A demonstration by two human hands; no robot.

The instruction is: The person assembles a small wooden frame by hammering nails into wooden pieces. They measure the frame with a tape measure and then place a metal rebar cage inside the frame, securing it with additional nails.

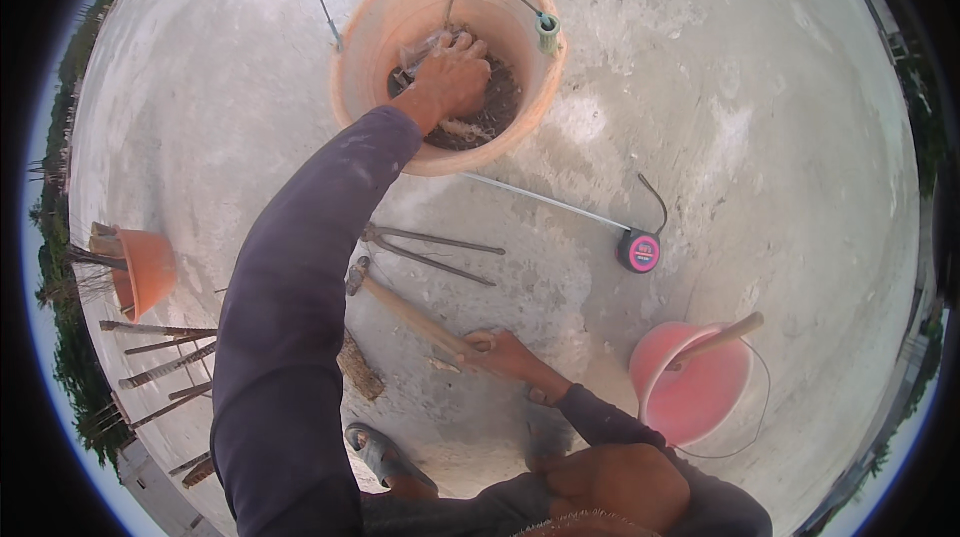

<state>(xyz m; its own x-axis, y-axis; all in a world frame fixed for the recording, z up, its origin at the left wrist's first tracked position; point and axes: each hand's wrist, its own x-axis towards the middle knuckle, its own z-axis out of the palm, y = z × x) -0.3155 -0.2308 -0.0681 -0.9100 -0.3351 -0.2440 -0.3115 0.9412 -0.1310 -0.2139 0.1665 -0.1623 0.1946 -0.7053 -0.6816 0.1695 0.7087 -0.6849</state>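
Observation:
My left hand [455, 77] reaches down into a large pale orange bucket [350, 67] at the far side. Its fingers are bent over the contents; what they grip is hidden. Around them lie dark small pieces and something like crumpled clear plastic. Close to my body, my right hand [510, 357] is closed around the wooden handle of a hammer [415, 320], whose metal head points left, below the left forearm. Just beyond the hammer, a pair of pincers [430, 245] lies on the concrete with its handles apart.
A tape measure [638, 251] lies right of the pincers, blade out to the bucket. A pink bucket [648, 367] holding a wooden-handled tool stands at right. An orange bucket [155, 267] and rusty bars [165, 372] are at left. A wood piece [358, 367] lies near my foot.

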